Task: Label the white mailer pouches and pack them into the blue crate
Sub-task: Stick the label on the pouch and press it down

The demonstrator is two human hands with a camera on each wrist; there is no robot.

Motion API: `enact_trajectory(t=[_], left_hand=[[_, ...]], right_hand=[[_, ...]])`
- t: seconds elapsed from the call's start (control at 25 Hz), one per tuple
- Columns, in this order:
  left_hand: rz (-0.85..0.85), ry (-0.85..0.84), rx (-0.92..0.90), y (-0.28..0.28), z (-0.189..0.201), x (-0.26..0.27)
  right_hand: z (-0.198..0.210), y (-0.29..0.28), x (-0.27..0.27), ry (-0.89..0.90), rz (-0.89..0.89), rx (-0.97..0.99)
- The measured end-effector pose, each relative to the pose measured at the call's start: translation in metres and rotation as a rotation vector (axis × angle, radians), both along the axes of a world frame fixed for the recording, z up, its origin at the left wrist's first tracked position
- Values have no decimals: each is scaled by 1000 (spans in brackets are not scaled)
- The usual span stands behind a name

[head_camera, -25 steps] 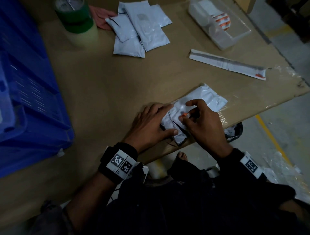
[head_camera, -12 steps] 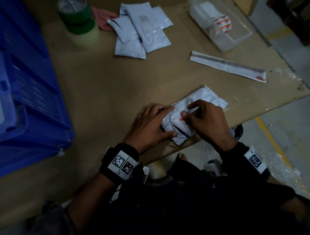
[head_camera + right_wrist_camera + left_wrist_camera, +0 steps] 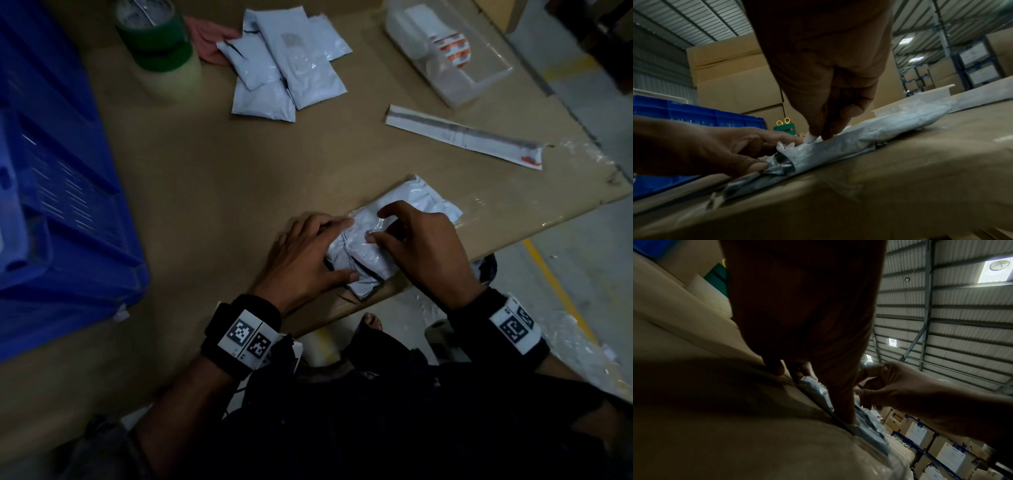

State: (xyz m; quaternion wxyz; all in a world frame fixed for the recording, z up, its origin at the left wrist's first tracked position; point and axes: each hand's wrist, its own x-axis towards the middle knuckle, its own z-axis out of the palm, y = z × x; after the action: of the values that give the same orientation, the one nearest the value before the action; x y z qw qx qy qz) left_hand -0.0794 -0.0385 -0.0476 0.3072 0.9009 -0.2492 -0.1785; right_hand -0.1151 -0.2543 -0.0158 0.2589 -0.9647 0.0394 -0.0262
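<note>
A white mailer pouch [image 3: 416, 202] [image 3: 890, 128] lies crumpled at the cardboard table's near edge. My left hand [image 3: 308, 255] [image 3: 719, 146] rests on its left end, fingers straight and pressing it flat. Over the pouch's middle, my right hand [image 3: 375, 226] [image 3: 869, 391] is curled, its fingertips [image 3: 826, 134] coming down together on a small white label piece on the pouch. The label itself is mostly hidden under the fingers. Along the left stands the blue crate [image 3: 58, 212] [image 3: 694, 116]. Several more white pouches [image 3: 284, 68] lie piled at the back.
A green-topped container [image 3: 154, 41] and a pink cloth [image 3: 209, 42] sit at the back left. At the back right stands a clear plastic box [image 3: 448, 54], with a long white backing strip [image 3: 462, 137] in front of it. The table edge [image 3: 534, 219] runs close on my right.
The orange-tipped label pinched above the pouch a second ago has gone down onto it and is now covered by my right fingertips. My left hand has stayed put.
</note>
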Motion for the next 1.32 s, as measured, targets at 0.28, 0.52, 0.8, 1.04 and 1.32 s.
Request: enact_trajectory(t=[0.28,0.52,0.8,1.04,1.32], left_hand=[[-1,-8,-4,1,-4,0],[-3,-21,-13,1,-5,0],[-7,-20,-6,1,-6,0],[3,-7,-18,0,-6,0],[10,-31,-16,0,-8,1]], right_hand=[[2,-4,-7,46,-142,154],[-5,14,-13,31,-200,198],[-4,12,-11,32,-140,114],[-4,5,-4,48,-149,79],[-8,-3,2,101,-196,130]])
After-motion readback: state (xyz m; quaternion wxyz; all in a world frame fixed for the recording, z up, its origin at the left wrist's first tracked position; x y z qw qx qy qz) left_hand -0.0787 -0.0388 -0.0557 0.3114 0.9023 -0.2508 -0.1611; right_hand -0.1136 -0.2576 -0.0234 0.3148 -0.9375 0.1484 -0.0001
